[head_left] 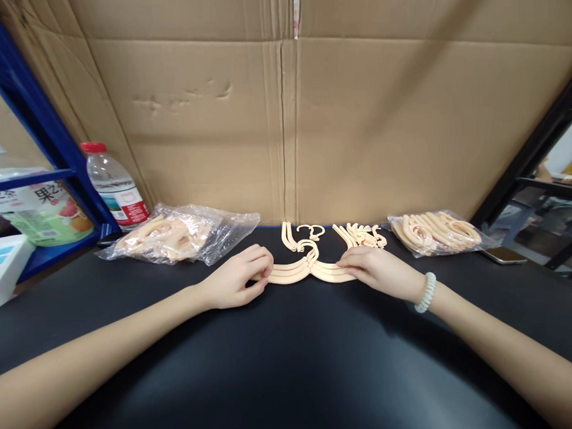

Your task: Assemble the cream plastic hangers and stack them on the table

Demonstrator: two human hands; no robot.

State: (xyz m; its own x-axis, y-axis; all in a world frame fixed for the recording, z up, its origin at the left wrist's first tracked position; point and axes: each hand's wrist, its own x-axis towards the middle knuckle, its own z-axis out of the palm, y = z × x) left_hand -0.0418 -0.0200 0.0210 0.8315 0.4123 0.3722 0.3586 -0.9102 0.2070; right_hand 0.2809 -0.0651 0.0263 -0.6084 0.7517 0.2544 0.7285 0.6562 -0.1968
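Note:
On the black table lies a small stack of cream plastic clothes hangers, their hooks bunched together at the middle and curving away from me. My left hand is closed around the left end, its fingers curled over the tips. At the other end, my right hand pinches the right arm of the hangers between thumb and fingers. Just behind the hooks are loose cream hanger arms and a loose hook. A heap of more hanger parts sits beyond my right hand, partly hidden by it.
Clear plastic bags of cream hanger parts lie at left and right. A water bottle with a red cap stands by the blue shelf frame. A phone rests at right. Cardboard walls off the back.

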